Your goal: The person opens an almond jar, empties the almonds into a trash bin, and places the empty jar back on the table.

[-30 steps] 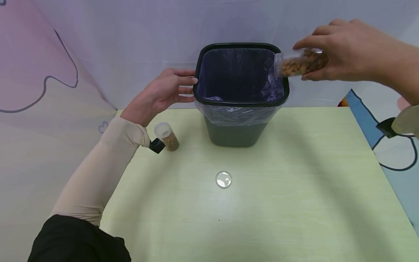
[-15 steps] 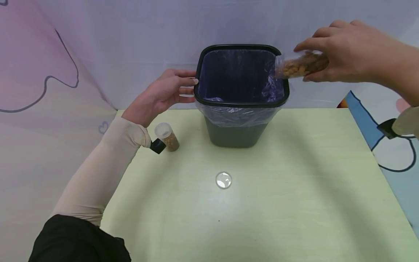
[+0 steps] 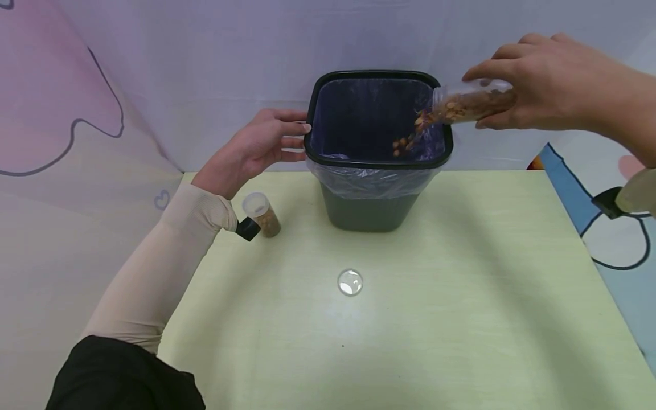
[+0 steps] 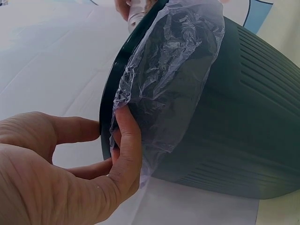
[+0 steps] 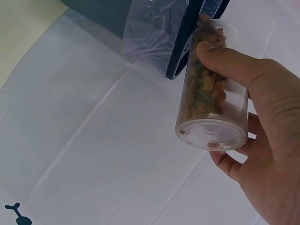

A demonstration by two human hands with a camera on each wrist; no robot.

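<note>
My right hand [image 3: 543,85] grips a clear plastic jar [image 5: 213,89], tipped with its open mouth over the right rim of a dark green trash bin [image 3: 369,210]. Small brown pieces [image 3: 405,142], perhaps nuts, tumble from the jar into the bin, which has a thin plastic liner [image 4: 178,75]. At the opposite side, my left hand [image 3: 251,142] holds the bin's rim. The left wrist view has one digit against the rim's edge and others on the liner below it. How deep the bin is filled is hidden.
A second jar [image 3: 267,221] with a pale lid and brown contents stands on the table [image 3: 451,319], near my left wrist. In the middle lies a round clear lid [image 3: 351,282]. A pale curtain [image 3: 230,51] hangs behind the bin.
Brown pieces now fall from the jar's mouth into the bin; before, they stayed inside the jar. Both hands have kept nearly the same place.
</note>
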